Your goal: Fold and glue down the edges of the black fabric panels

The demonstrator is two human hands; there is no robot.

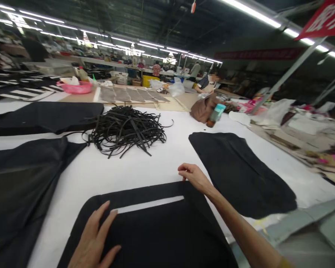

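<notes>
A black fabric panel (156, 238) with rounded corners lies in front of me on the white tabletop. Along its upper part runs a narrow white strip (150, 204). My left hand (96, 234) rests on the panel, fingers spread, a fingertip at the strip's left end. Just over the panel's far right edge is my right hand (194, 176), its fingers loosely bent and slightly apart, with nothing visible in them. Beyond the panel sits a tangled heap of thin black strips (128, 130). Another black panel (240, 171) lies flat to the right.
Black fabric pieces (22, 186) cover the left side, with a black stack (47, 115) behind. Farther back are a pink basin (75, 87), a brown bag (202, 108) and a teal-lidded bottle (216, 115). A co-worker (208, 82) is at the far end. A metal post (290, 74) rises at right.
</notes>
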